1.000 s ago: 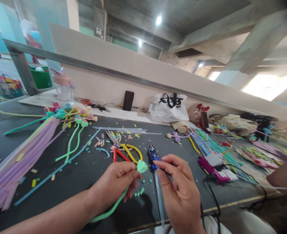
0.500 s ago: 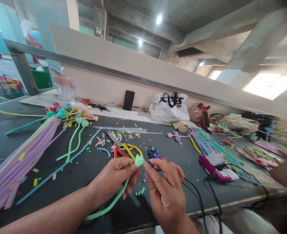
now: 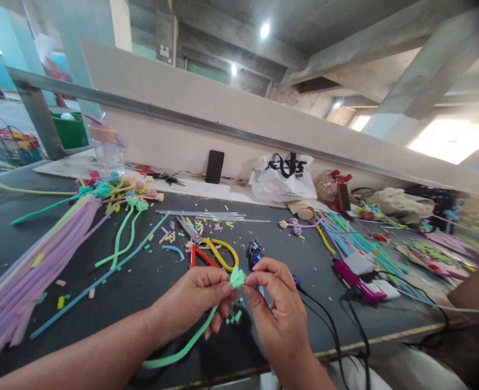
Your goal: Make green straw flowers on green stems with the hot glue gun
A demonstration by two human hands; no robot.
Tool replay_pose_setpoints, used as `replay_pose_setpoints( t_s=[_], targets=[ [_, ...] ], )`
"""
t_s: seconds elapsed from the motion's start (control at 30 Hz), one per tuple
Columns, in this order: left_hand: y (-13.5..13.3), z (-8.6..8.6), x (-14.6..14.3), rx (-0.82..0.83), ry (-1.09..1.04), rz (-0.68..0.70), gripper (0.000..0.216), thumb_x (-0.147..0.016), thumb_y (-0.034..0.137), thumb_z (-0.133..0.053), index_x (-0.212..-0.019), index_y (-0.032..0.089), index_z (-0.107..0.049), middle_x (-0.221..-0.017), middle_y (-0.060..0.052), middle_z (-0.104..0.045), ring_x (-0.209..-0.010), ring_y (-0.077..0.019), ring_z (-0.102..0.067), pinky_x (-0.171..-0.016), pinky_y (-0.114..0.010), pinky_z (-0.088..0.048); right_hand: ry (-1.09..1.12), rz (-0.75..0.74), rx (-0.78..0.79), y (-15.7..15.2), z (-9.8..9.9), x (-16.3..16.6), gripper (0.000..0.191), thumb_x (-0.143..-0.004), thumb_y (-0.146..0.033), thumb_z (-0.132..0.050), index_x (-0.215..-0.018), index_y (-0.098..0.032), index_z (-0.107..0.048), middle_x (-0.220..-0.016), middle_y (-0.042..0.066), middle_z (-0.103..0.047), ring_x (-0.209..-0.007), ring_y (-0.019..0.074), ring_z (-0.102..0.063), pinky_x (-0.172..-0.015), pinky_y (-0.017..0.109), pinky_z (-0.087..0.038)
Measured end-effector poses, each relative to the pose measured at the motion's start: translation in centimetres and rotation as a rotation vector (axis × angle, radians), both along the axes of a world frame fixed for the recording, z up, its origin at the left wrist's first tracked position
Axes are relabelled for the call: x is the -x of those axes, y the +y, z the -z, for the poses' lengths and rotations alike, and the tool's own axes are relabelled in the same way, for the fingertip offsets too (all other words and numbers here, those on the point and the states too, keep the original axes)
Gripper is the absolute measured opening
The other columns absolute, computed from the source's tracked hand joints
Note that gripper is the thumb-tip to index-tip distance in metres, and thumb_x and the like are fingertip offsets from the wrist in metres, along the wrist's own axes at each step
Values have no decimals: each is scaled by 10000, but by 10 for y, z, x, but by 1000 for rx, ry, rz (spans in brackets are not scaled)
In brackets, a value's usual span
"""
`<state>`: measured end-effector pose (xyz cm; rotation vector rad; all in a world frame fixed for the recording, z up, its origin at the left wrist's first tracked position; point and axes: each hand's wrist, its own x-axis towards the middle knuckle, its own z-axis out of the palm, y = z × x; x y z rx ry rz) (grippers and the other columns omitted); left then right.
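With the flower in hand taken as the clock's centre and 12 o'clock pointing away from the person, the dark worktable [image 3: 300, 254] is spread all around. A long bundle of lilac chenille stems [image 3: 48, 265] is laid at 9 o'clock, and a bundle of blue and teal stems [image 3: 349, 238] between 2 and 3. Near 10 o'clock a heap of made-up blossoms [image 3: 120, 187] is seen, with two mint-green ones [image 3: 136, 204] at its near edge. By the left hand [image 3: 194, 295], thumb and forefinger are pinched closed on the base of the mint-green flower [image 3: 238, 278], whose stem [image 3: 191, 341] is trailed toward 8 o'clock. By the right hand [image 3: 278, 309], thumb and fingertips are brought close at the flower's right edge; whether a petal is gripped cannot be told. Yellow-handled scissors [image 3: 215, 250] are left open between 10 and 11 o'clock, and what appears to be a blue glue gun [image 3: 257, 254], partly hidden, between 1 and 2. Small green offcuts [image 3: 238, 316] are scattered at 6. The shaping is judged mostly done, since a gathered head is already formed; only finishing at the head seems left, and the piece has not yet been laid down.
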<state>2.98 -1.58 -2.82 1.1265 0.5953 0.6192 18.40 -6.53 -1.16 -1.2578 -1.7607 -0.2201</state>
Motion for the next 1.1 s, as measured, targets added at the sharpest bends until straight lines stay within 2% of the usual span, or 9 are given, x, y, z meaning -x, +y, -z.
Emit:
replay_pose_setpoints(
  t_s=[0.27, 0.4, 0.5, 0.57, 0.7, 0.87, 1.0, 1.1],
  targets=[
    [0, -1, 0, -4, 0, 29, 339, -719, 478, -603, -670, 150, -534, -513, 38, -544, -344, -53, -465, -313, -141, -373, -51, 1, -24, 0, 2, -3, 101, -803, -149, -525, -743, -210, -578, -818, 21, -573, -779, 175, -558, -711, 325, -423],
    [0, -2, 0, 2, -33, 36, 332, -719, 464, -615, -662, 146, -542, -503, 40, -536, -336, -51, -462, -303, -134, -368, -18, -22, 24, -1, 1, -6, 86, -798, -164, -547, -733, -211, -578, -834, 27, -564, -784, 179, -561, -700, 318, -437],
    [0, -2, 2, 60, -93, 60, 297, -750, 424, -608, -687, 139, -557, -518, 33, -548, -334, -46, -463, -300, -126, -372, 77, -19, 63, -3, 0, -7, 57, -819, -190, -546, -808, -214, -596, -919, 44, -557, -809, 180, -571, -708, 319, -459],
    [1, -1, 2, 118, -121, 64, 273, -764, 401, -606, -713, 135, -568, -521, 29, -557, -326, -45, -459, -292, -124, -368, 114, 15, 46, -4, 0, -7, 114, -844, -184, -515, -912, -216, -601, -995, 61, -550, -868, 189, -572, -747, 337, -461],
    [2, 1, 3, 165, -168, 42, 244, -772, 378, -609, -728, 140, -576, -494, 35, -552, -308, -47, -444, -278, -125, -357, -21, 52, -58, -3, 3, -5, 238, -858, -125, -476, -1047, -213, -590, -1034, 71, -559, -957, 202, -553, -813, 370, -424],
    [3, 4, 2, 177, -194, 12, 241, -782, 373, -604, -719, 143, -576, -484, 38, -538, -308, -48, -443, -272, -121, -351, -187, 49, -126, -2, 5, 1, 311, -844, -68, -469, -1104, -194, -584, -1062, 80, -575, -923, 194, -568, -818, 389, -372],
    [4, 3, 3, 188, -218, -10, 239, -785, 360, -605, -714, 134, -578, -502, 30, -545, -309, -49, -453, -265, -120, -342, -220, 34, -144, -4, 5, 4, 311, -833, -56, -484, -1088, -195, -594, -1069, 80, -587, -893, 189, -577, -827, 400, -357],
    [4, 1, 4, 199, -230, -5, 227, -790, 344, -602, -718, 130, -582, -508, 23, -557, -303, -51, -461, -260, -118, -337, -156, 7, -102, -5, 6, 4, 286, -828, -75, -497, -1067, -199, -593, -1056, 76, -586, -936, 193, -569, -835, 380, -389]
  ],
)
